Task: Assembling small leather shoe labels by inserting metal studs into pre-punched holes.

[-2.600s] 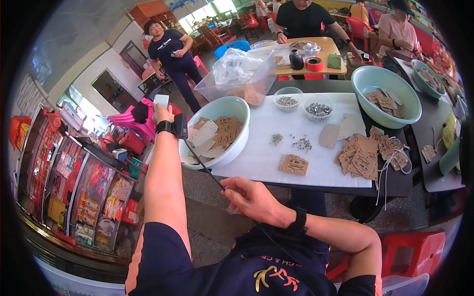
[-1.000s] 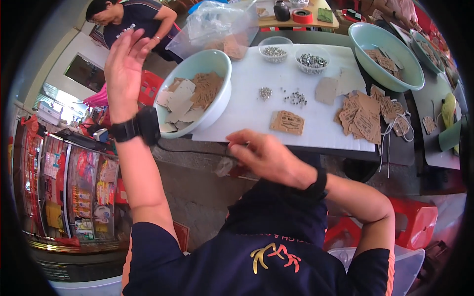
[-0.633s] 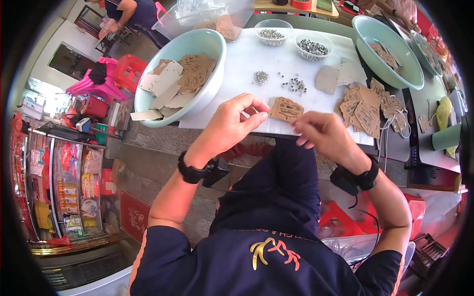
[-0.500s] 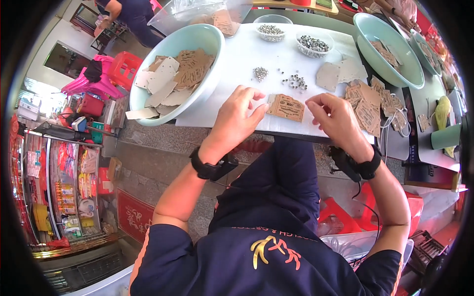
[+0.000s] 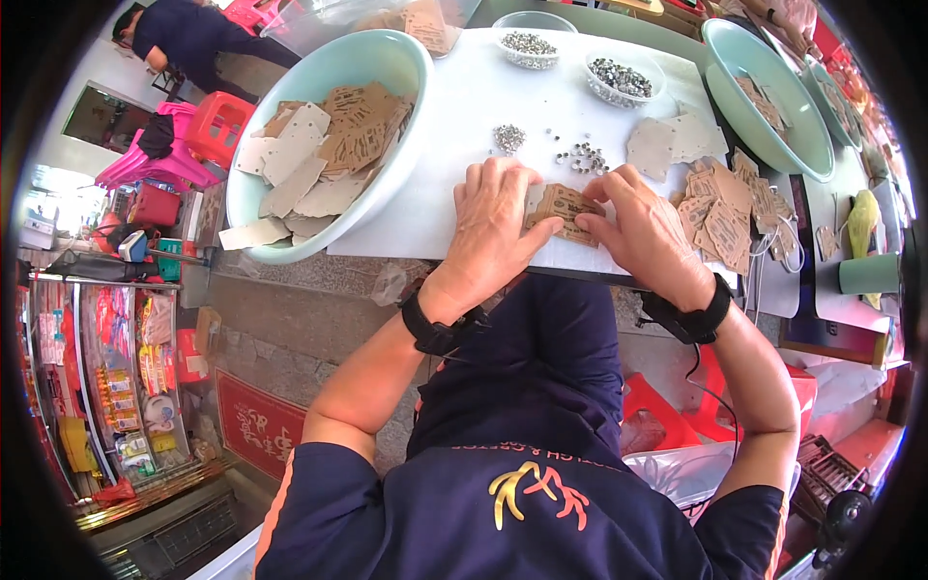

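Note:
A small stack of brown printed cardboard tags lies at the near edge of the white table, between my two hands. My left hand is closed on its left side, with the thumb along the near edge. On the right side, the fingers and thumb of my right hand pinch the stack. Just beyond are a little heap of silver metal studs and a scatter of darker metal studs. Loose brown tags are piled right of my right hand, with pale grey card pieces farther back.
A mint-green basin heaped with cards stands at left on the table. Two clear tubs of metal studs, a left tub and a right tub, sit at the back. Another green basin is at right. A person bends over, far left.
Both hands have closed in on the tags from either side; before, they hovered apart beside them. The tags now show as a thicker, slightly fanned stack. The view has shifted a little.

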